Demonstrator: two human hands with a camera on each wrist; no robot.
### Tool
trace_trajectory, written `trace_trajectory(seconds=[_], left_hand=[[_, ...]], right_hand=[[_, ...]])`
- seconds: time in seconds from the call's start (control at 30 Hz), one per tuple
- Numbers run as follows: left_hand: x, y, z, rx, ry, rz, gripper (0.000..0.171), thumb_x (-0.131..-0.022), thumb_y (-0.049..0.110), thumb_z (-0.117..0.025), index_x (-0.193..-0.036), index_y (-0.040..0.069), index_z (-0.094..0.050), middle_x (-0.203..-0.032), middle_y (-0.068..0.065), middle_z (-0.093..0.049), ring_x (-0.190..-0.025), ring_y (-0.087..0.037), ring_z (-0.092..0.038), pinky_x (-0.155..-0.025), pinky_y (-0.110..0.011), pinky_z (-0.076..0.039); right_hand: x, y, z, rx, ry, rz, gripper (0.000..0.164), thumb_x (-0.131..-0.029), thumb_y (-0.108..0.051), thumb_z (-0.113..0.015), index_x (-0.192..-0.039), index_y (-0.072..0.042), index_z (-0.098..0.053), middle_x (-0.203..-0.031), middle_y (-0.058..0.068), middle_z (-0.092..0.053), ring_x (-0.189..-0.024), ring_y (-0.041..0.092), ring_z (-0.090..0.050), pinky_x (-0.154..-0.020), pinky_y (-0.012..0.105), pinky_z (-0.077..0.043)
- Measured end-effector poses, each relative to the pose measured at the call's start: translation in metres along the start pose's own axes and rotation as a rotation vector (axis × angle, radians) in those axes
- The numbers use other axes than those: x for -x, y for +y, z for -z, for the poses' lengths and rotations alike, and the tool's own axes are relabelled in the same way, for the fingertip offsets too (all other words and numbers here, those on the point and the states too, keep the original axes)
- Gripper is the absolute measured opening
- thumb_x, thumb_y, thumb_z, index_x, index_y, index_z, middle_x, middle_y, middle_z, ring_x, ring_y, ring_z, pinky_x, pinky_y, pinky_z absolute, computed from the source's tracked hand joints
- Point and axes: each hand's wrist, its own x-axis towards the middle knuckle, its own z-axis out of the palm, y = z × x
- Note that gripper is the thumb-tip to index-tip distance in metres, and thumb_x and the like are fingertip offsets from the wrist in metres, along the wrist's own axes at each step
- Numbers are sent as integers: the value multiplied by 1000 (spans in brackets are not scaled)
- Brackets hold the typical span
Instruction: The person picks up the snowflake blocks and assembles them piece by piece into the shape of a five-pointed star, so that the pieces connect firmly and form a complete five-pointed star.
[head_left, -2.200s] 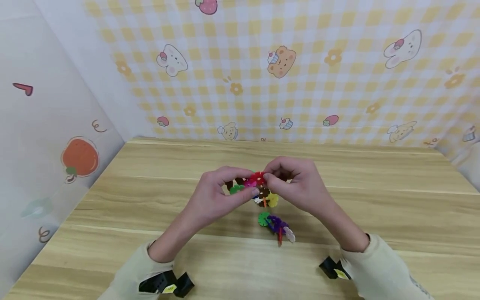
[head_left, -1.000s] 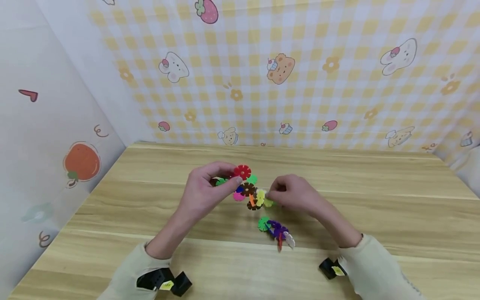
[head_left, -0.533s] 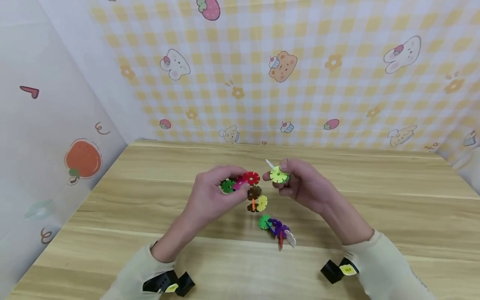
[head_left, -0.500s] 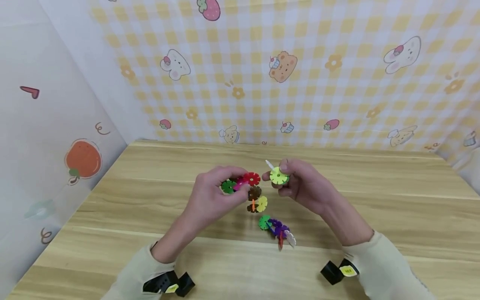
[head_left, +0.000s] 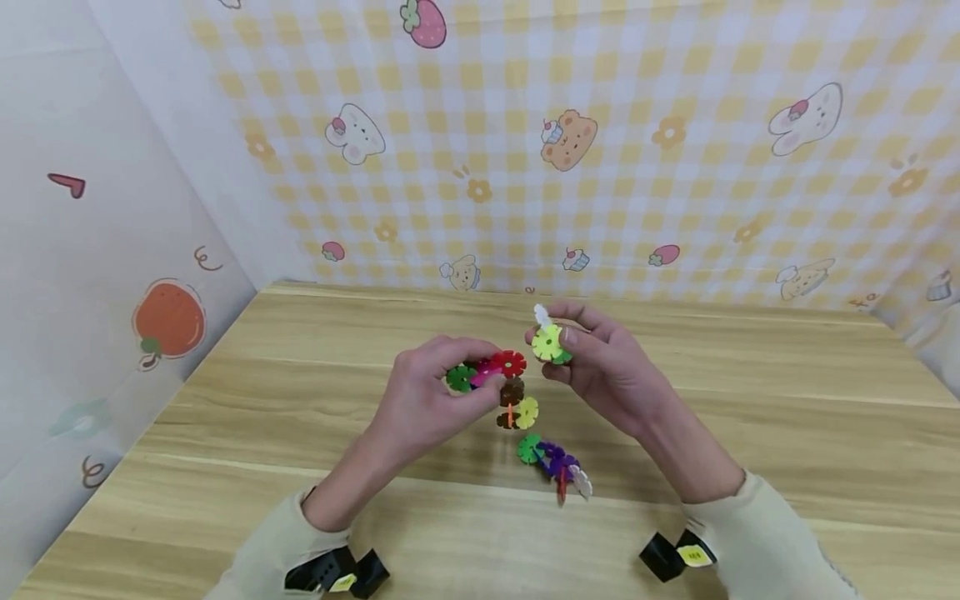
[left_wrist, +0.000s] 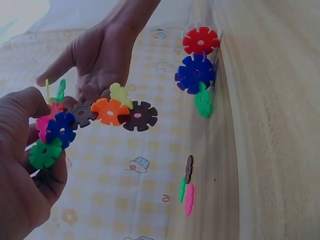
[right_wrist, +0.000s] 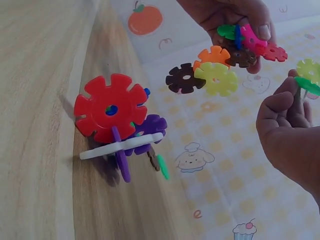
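Note:
My left hand (head_left: 431, 400) pinches a chain of notched plastic snowflake discs between thumb and fingers. Green, blue, pink and red discs sit at the grip; a brown disc (head_left: 513, 392), an orange disc (left_wrist: 110, 111), a dark brown disc (left_wrist: 140, 116) and a yellow disc (right_wrist: 216, 79) hang on below. To its right, my right hand (head_left: 611, 367) pinches a small joined cluster: a yellow-green disc (head_left: 547, 343), a green disc (right_wrist: 308, 86) and a white disc (head_left: 542, 317). The cluster is raised close beside the red disc (head_left: 510, 363), with a narrow gap between.
Nearer on the wooden table (head_left: 480, 542) lies another joined group with a purple disc (head_left: 558, 461), plus green, blue, red and white ones. Small brown, green and pink discs (left_wrist: 189, 199) stand on the table, hidden in the head view. A checked cloth (head_left: 480, 125) hangs behind.
Both hands were at the red disc; then my right hand went down beside the chain and came up with the yellow-green, green and white cluster. Lately it tilted the cluster and moved slightly left.

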Motion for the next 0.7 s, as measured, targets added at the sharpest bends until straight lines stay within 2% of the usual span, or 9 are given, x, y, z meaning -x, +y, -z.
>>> trace_trajectory(seconds=[0.1,0.27,0.4,0.53,0.7], left_hand=[[1,0,-1,2,19,-23,18,-84,2,-75,-101,7,-78,-92,0,-77,-84,-13,-65,-71,-28,-57],[1,1,-3,-10,45,-72,17,-83,3,-73,-99,6,-78,-89,0,-76,-83,-12,-63,-70,-27,-56],[0,1,-4,-28,51,-102,18,-82,3,-73,-99,5,-78,-88,0,-76,-83,-11,-63,-70,-26,-56],[1,2,-4,-34,45,-110,18,-83,3,-74,-100,5,-78,-90,-1,-76,-84,-11,-64,-71,-26,-57],[1,3,-4,-33,31,-101,16,-83,5,-75,-99,7,-78,-90,0,-77,-84,-10,-64,-71,-25,-57]], right_hand=[[0,4,-1,47,17,55,23,-103,-11,-60,-125,-13,-61,-108,-1,-73,-97,10,-66,-86,28,-55],[0,9,-6,150,34,163,20,-102,-2,-58,-116,-14,-65,-111,-2,-74,-94,9,-66,-83,25,-55],[1,12,-11,223,123,218,13,-99,-4,-65,-107,-15,-65,-103,-2,-74,-85,7,-64,-76,21,-52],[2,12,-13,321,192,249,18,-96,-1,-68,-105,-16,-66,-98,-4,-72,-84,8,-63,-78,21,-55],[2,8,-11,474,156,305,25,-93,8,-68,-105,-14,-67,-102,-1,-74,-87,13,-69,-77,25,-59]])
